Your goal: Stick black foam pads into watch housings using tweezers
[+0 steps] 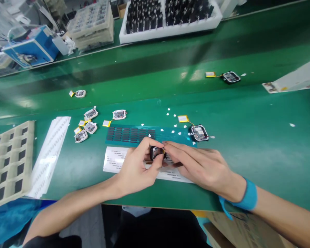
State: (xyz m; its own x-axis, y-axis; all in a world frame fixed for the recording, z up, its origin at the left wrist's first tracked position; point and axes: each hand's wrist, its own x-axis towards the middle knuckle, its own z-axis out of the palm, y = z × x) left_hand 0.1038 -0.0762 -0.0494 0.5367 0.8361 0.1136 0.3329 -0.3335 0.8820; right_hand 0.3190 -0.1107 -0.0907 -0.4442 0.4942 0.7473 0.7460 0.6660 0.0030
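"Over the white sheet (115, 161), your left hand (136, 165) pinches the case (157, 152) between thumb and forefinger. Keep it steady and level, I'd say."

"And your right hand (203, 165)?"

"It arches palm-down, fingertips at the case's right edge; I can't tell whether they grip anything. Light pressure looks wisest."

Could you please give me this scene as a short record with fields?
Left hand: the left hand grips a small dark device
Right hand: the right hand has its fingertips at the device's right edge
Right wrist: blue wristband
Beneath hands: white printed sheet
Just beyond: blue-green sheet bearing dark strips
White-framed devices: five, left of centre, one being the nearest single unit
Dark-cased devices on bench: two, one near, one far
Far left: beige compartment tray
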